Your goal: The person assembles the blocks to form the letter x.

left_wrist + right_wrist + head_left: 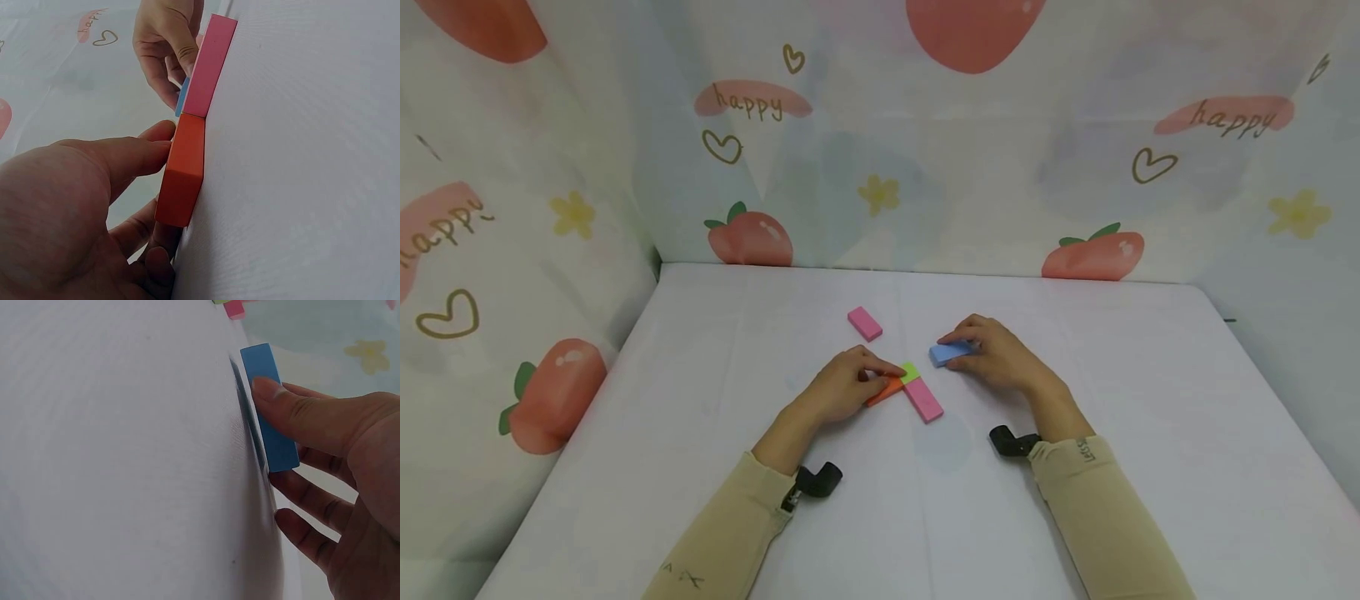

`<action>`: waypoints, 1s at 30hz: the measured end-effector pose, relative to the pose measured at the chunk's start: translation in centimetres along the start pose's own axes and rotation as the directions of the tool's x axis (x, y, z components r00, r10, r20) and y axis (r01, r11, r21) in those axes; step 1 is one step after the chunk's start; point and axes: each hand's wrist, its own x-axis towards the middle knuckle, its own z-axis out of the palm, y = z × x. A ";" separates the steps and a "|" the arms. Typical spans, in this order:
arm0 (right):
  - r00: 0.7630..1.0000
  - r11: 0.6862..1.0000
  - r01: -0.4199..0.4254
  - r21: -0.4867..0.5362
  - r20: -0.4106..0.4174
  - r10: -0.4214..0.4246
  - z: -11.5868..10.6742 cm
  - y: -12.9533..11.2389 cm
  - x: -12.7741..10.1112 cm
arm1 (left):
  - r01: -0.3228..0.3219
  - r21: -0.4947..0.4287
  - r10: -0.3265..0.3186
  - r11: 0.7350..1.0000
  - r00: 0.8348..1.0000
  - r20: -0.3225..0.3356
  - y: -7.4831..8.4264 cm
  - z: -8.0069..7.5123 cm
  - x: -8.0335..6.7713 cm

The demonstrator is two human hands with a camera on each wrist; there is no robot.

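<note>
My left hand holds an orange block on the white table, thumb on one side and fingers round the other. A light green block lies against the orange one's far end, by the fingertips. One end of a pink block meets the green and orange blocks. To the right of this group, my right hand pinches a blue block between thumb and fingers. In the right wrist view a thin gap and a shadow show under the blue block, so it is slightly off the table.
A second pink block lies alone farther back on the table. A printed curtain with fruit, hearts and lettering stands along the table's back edge and left side. Each wrist wears a black camera mount.
</note>
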 end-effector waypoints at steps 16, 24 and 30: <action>0.999 0.999 0.031 0.018 0.012 -0.032 0.6 -0.8 0.2 | 0.020 -0.005 -0.020 1.000 1.000 0.004 0.1 -0.1 0.0; 0.999 1.000 0.025 0.015 0.040 -0.026 0.9 -1.4 0.4 | 0.011 0.003 -0.011 1.000 1.000 0.000 0.0 -0.1 0.1; 0.998 0.999 0.027 -0.018 0.055 -0.026 1.1 -1.6 0.4 | 0.003 0.006 -0.003 1.000 1.000 0.003 0.0 -0.1 0.1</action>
